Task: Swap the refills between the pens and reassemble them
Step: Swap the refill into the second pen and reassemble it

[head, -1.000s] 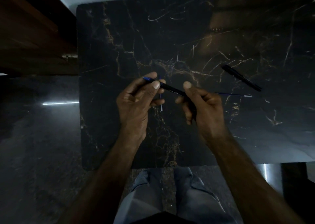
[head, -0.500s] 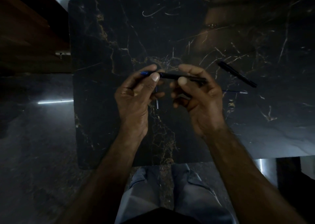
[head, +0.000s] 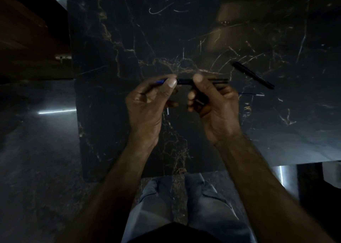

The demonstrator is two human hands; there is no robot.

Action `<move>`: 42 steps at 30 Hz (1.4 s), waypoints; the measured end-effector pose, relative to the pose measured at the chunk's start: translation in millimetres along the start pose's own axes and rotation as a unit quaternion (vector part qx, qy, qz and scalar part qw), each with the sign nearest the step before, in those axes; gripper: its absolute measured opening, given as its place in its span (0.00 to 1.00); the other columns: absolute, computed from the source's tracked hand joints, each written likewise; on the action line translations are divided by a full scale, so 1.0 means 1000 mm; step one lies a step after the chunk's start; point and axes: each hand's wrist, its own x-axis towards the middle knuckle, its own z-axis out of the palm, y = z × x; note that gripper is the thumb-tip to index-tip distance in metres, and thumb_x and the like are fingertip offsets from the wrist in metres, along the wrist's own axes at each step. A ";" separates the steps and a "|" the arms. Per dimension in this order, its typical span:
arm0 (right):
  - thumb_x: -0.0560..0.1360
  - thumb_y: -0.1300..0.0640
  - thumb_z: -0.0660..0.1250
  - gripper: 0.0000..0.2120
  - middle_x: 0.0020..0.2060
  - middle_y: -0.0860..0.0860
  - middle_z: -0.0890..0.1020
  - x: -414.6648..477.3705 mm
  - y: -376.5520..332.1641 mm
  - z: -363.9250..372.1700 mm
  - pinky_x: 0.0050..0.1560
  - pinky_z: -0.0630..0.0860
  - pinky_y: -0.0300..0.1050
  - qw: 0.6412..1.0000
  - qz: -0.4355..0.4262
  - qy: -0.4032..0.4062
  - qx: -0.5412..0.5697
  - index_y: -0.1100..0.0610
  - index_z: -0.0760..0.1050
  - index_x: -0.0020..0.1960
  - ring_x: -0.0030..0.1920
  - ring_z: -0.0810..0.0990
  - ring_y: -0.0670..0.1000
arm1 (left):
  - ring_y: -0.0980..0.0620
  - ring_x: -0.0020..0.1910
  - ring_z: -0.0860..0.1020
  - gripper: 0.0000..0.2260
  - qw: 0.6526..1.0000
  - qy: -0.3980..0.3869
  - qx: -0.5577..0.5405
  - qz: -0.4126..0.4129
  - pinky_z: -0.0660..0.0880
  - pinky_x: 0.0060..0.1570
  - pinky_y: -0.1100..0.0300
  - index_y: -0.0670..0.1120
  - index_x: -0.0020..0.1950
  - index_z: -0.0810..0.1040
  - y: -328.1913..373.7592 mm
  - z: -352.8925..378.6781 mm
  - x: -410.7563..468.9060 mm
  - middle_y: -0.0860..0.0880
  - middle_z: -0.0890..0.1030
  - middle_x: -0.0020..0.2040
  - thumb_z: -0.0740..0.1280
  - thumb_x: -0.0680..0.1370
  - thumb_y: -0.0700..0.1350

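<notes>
Both hands hold one dark pen (head: 184, 81) level above the black marble table (head: 129, 39). My left hand (head: 147, 102) pinches its left end, where a blue tip (head: 160, 81) sticks out past the thumb. My right hand (head: 214, 102) grips the barrel's right part between thumb and curled fingers. A second black pen (head: 252, 75) lies slanted on the table to the right. A thin blue refill (head: 251, 94) lies on the table just right of my right hand. A small pale part (head: 168, 111) lies on the table under my left hand.
The table's left edge (head: 73, 95) and near edge (head: 166, 176) border a dark polished floor. A brown wooden cabinet (head: 27, 39) stands at the far left. My knees in grey trousers (head: 175, 205) are below the near edge.
The pen has turned from slanted to level. My right hand has risen and shifted its grip onto the barrel; the left hand keeps its pinch on the blue end.
</notes>
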 end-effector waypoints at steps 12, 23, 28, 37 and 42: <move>0.80 0.61 0.71 0.08 0.33 0.53 0.84 -0.007 0.001 -0.004 0.30 0.74 0.44 0.999 -0.009 0.004 -0.033 0.60 0.83 0.43 0.29 0.79 0.49 | 0.52 0.43 0.87 0.09 0.997 -0.068 0.013 0.015 0.82 0.36 0.60 0.41 0.60 0.84 -0.002 0.003 -0.012 0.47 0.88 0.45 0.72 0.81 0.33; 0.80 0.65 0.68 0.03 0.39 0.53 0.84 -0.014 0.002 -0.016 0.32 0.78 0.44 0.999 0.008 -0.046 -0.016 0.62 0.80 0.53 0.37 0.82 0.52 | 0.54 0.39 0.86 0.06 0.995 -0.097 0.021 -0.018 0.82 0.33 0.61 0.42 0.56 0.85 -0.002 -0.010 -0.010 0.49 0.88 0.42 0.73 0.80 0.36; 0.82 0.63 0.68 0.06 0.35 0.52 0.84 -0.007 -0.006 -0.012 0.30 0.77 0.42 0.998 -0.002 -0.057 -0.037 0.62 0.78 0.46 0.33 0.82 0.50 | 0.53 0.39 0.87 0.08 0.991 -0.126 0.053 0.006 0.83 0.34 0.61 0.43 0.59 0.85 0.002 -0.012 -0.006 0.49 0.89 0.43 0.72 0.81 0.33; 0.83 0.60 0.69 0.13 0.29 0.51 0.81 0.000 -0.007 0.013 0.24 0.73 0.40 1.000 -0.004 0.014 -0.017 0.55 0.80 0.40 0.26 0.78 0.48 | 0.54 0.42 0.88 0.11 0.972 -0.154 0.136 0.118 0.83 0.39 0.62 0.45 0.62 0.82 0.020 -0.014 0.011 0.47 0.88 0.46 0.72 0.82 0.33; 0.82 0.58 0.71 0.12 0.28 0.52 0.80 0.002 -0.002 0.021 0.24 0.73 0.40 0.999 0.002 0.042 -0.012 0.57 0.81 0.40 0.25 0.77 0.48 | 0.53 0.45 0.88 0.07 0.960 -0.155 0.180 0.152 0.85 0.43 0.60 0.46 0.60 0.83 0.022 -0.018 0.018 0.47 0.87 0.48 0.73 0.82 0.38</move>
